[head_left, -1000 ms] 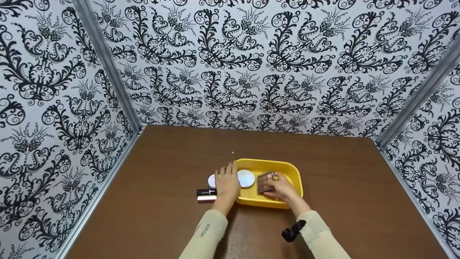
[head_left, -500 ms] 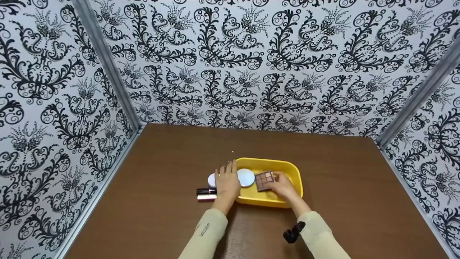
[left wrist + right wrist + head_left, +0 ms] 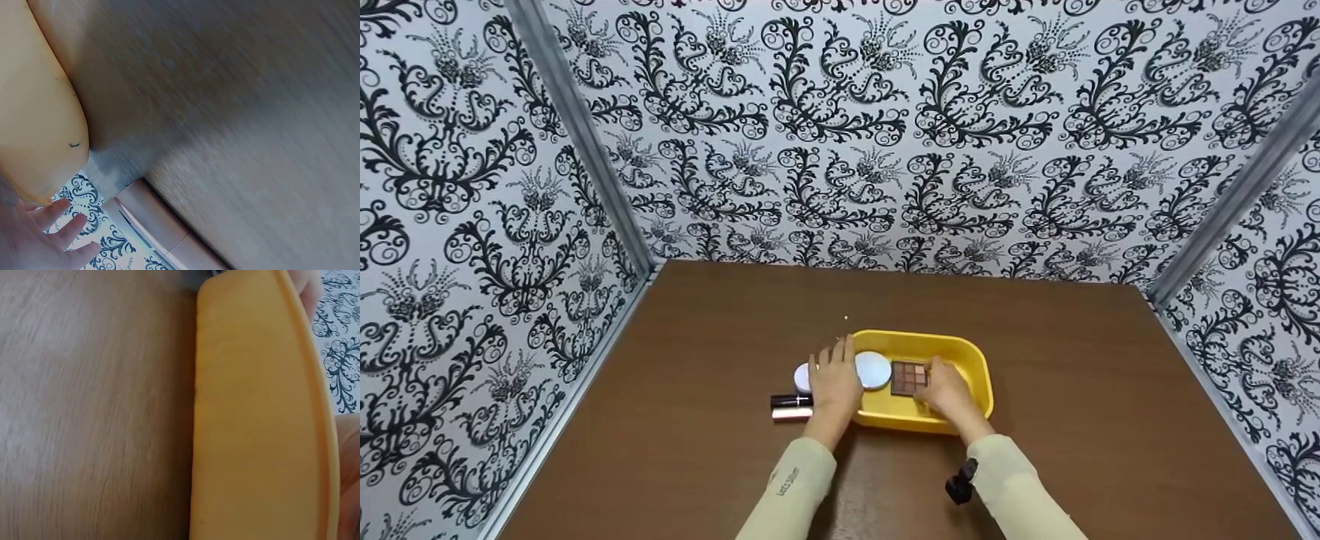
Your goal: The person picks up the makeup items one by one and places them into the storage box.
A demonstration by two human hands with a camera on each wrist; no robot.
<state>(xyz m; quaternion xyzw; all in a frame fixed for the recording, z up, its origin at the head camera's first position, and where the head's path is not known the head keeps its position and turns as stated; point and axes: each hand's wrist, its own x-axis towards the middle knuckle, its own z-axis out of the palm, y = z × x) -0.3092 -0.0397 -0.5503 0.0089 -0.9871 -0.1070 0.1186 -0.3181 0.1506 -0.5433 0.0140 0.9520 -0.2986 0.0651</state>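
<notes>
My left hand (image 3: 835, 386) lies with straight fingers along the left rim of a yellow plastic tray (image 3: 919, 424). In the left wrist view its spread fingers (image 3: 70, 230) show below the tray's wall (image 3: 42, 107). Reaching into the tray, my right hand (image 3: 948, 391) pinches the right edge of an eyeshadow palette (image 3: 907, 379) with several brown and pink pans. To the palette's left, inside the tray, is a round white compact (image 3: 874, 370). The right wrist view shows mostly the tray's outer wall (image 3: 259, 405), which hides the fingertips.
Left of the tray, partly behind my left hand, are another round white item (image 3: 802, 377), a black tube (image 3: 790, 400) and a pinkish tube (image 3: 791, 413). They rest on a brown wooden table (image 3: 697, 337). Patterned walls (image 3: 840, 135) enclose the back and sides.
My right hand has shifted the palette slightly left, close to the compact. Tilted before, the palette now looks straight and flatter in the tray. The left hand has stayed put.
</notes>
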